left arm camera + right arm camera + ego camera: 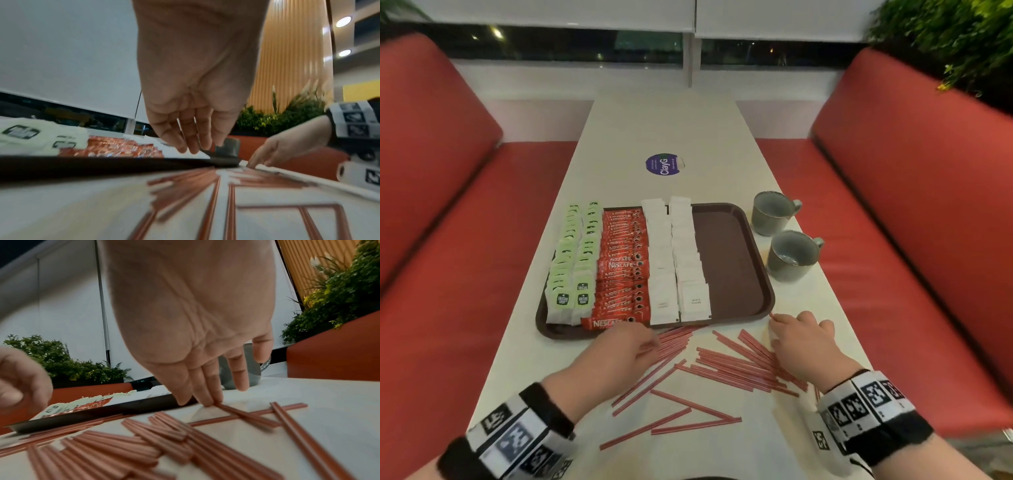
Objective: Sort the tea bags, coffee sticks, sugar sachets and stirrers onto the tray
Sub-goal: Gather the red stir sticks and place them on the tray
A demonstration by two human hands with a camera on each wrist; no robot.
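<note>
Stirrers [726,368] not yet sorted: loose red scatter on the surface [664,130], at 6 o'clock of the tray [732,260]. Tea bags [571,260], coffee sticks [623,267] and sugar sachets [676,260] already lie in rows on the tray; its 3 o'clock strip is bare (judged the stirrer slot).

Left hand [619,349]: fingers straight, relaxed, hovering over the stirrers by the tray's near rim, holding nothing. Right hand [803,339]: fingers [207,395] extended down, tips pressing one stirrer's end onto the surface near the tray's 5 o'clock corner; no curl round it seen in the right wrist view.

Step in hand, judged: gathering stirrers into a bundle. To do it well:
- sweep both hands inward so the sticks turn parallel before lifting;
- pinch the bundle mid-length, not at the ends, or it fans out;
- lay it lengthwise in the bare strip, clear of the sugar row;
- watch the two cups [784,240] at 3 o'clock of the tray.
</note>
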